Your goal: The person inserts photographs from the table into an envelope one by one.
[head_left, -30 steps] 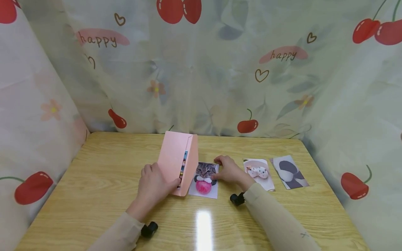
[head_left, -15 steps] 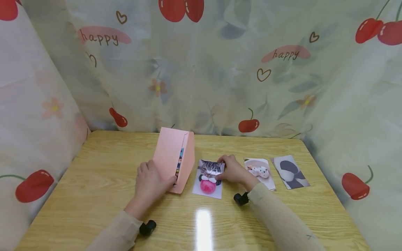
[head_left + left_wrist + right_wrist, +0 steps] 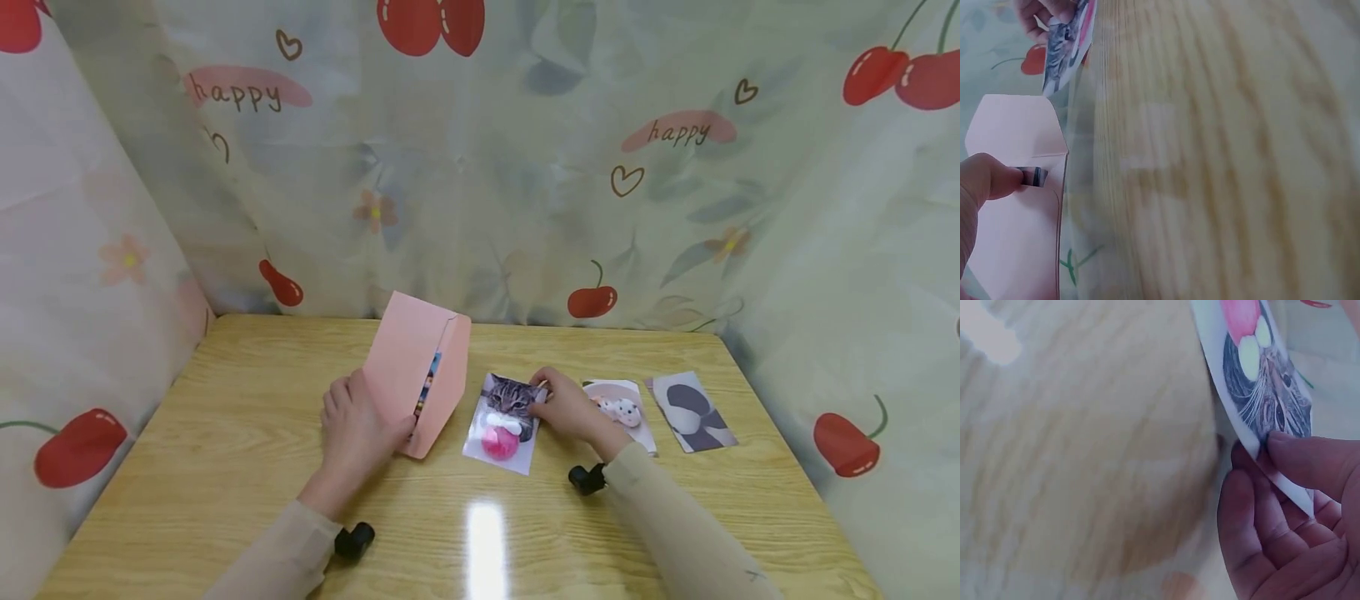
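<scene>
My left hand point(image 3: 358, 433) grips a pink envelope point(image 3: 408, 350) by its lower left side, thumb at the opening. The envelope's flap stands open toward the right, and a strip of a colourful picture point(image 3: 427, 385) shows inside the slit. In the left wrist view, the thumb lies over the envelope point(image 3: 1019, 244) beside that small strip. My right hand point(image 3: 573, 408) pinches the right edge of a photo of a cat with a pink ball point(image 3: 498, 442). The right wrist view shows the thumb on the face of the cat photo point(image 3: 1241, 394) and the fingers curled behind it.
Right of my right hand lie a photo of two small white animals point(image 3: 626, 415), partly covered by the hand, and a grey-and-white photo point(image 3: 690, 412). All are on a wooden table point(image 3: 247, 433). A cherry-print curtain point(image 3: 465, 208) stands behind and at both sides.
My right hand has drawn the cat photo rightward, away from the envelope, and tilted it. The left hand has shifted slightly left, and the envelope has turned so that its flap shows more.
</scene>
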